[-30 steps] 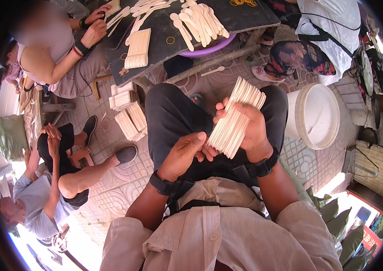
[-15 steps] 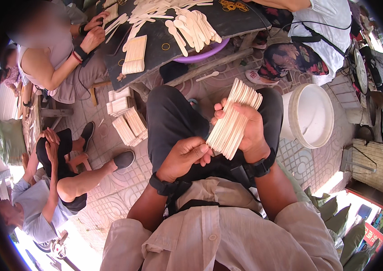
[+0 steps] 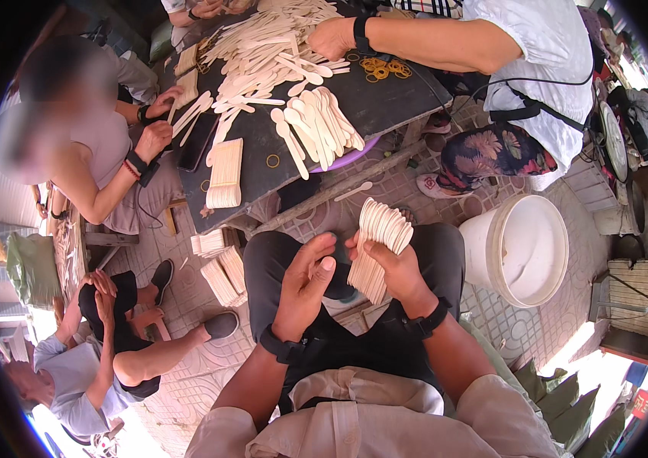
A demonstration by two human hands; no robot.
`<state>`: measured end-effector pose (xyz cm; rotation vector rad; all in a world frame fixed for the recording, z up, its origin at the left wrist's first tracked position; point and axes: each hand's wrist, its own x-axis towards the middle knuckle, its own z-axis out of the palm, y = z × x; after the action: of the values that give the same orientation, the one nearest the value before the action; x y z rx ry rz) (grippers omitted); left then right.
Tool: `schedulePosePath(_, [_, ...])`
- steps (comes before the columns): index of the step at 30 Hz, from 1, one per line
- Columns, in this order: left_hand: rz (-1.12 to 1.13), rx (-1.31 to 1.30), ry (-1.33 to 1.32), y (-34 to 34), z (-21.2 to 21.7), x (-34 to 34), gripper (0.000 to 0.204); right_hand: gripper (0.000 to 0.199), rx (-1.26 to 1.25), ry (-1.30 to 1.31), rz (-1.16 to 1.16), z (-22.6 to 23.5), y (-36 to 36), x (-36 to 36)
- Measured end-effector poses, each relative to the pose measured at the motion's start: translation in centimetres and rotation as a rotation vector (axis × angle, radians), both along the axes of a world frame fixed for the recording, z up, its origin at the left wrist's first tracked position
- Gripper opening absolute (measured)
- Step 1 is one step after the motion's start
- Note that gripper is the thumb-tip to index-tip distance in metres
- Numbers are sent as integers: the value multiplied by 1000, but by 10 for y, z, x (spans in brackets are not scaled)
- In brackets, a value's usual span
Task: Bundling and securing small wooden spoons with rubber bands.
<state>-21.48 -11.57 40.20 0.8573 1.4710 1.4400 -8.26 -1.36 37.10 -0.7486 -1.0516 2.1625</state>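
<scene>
My right hand point(image 3: 400, 276) grips a thick bundle of wooden spoons point(image 3: 376, 252) upright above my lap, thumb across the near side. The spoons' rounded ends fan out at the top of the bundle. My left hand point(image 3: 307, 286) is beside it on the left, apart from the bundle, with fingers spread and nothing in it. Ahead on the dark table point(image 3: 263, 200) lie a banded bundle of spoons point(image 3: 225, 174), a fanned group of spoons point(image 3: 322, 126), and a large loose heap of spoons point(image 3: 270, 53).
Rubber bands point(image 3: 382, 69) lie at the table's right. A white bucket point(image 3: 498, 256) stands right of my knee. Stacked spoon bundles point(image 3: 223, 276) rest on the floor at left. Co-workers sit at the table's left and right; another person point(image 3: 103, 336) sits at lower left.
My left hand has come off the bundle and opened. The bundle in my right hand has turned more upright, rounded ends now showing. The right co-worker's arm reaches over the heap.
</scene>
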Motion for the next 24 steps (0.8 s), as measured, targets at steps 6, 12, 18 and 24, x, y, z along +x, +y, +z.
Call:
schedulePosePath(6, [-31, 320, 421, 148, 30, 11, 43, 22, 748, -333, -211, 21, 86, -33])
schedulePosePath(12, [195, 459, 474, 248, 31, -6, 25, 18, 980, -350, -193, -6, 190, -69])
schedulePosePath(18, [220, 553, 567, 297, 12, -19, 25, 8, 1470, -627, 293, -31, 417, -184])
schedulePosePath(24, [266, 487, 528, 304, -5, -33, 26, 4, 2513, -790, 1239, 10, 399, -217])
